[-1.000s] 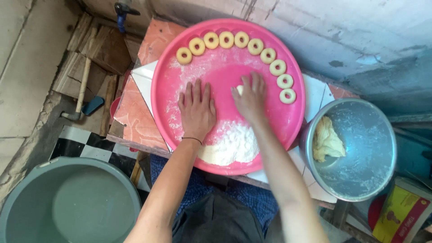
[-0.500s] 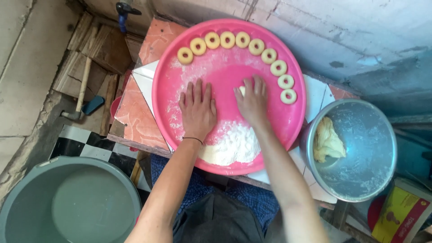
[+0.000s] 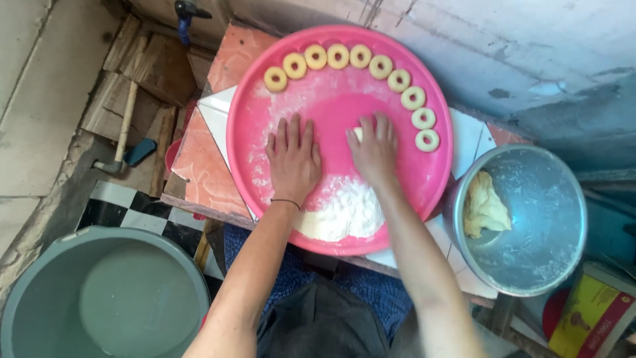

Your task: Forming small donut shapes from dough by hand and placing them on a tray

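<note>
Both grips lie spread flat: my left hand [image 3: 293, 161] presses palm-down on the pink tray [image 3: 434, 179], and my right hand [image 3: 374, 149] beside it covers a pale bit of dough [image 3: 358, 134] at its fingertips; I cannot tell whether it pinches it. From largest down: a grey tub [image 3: 99, 298] sits at seven o'clock, a metal bowl [image 3: 530, 225] at four, a flour heap [image 3: 344, 212] at six, and dough rings [image 3: 381, 66] arc from eleven to two.

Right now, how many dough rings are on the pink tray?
9 dough rings, in an arc along the pink tray's far and right rim. The right hand covers another dough piece.
</note>
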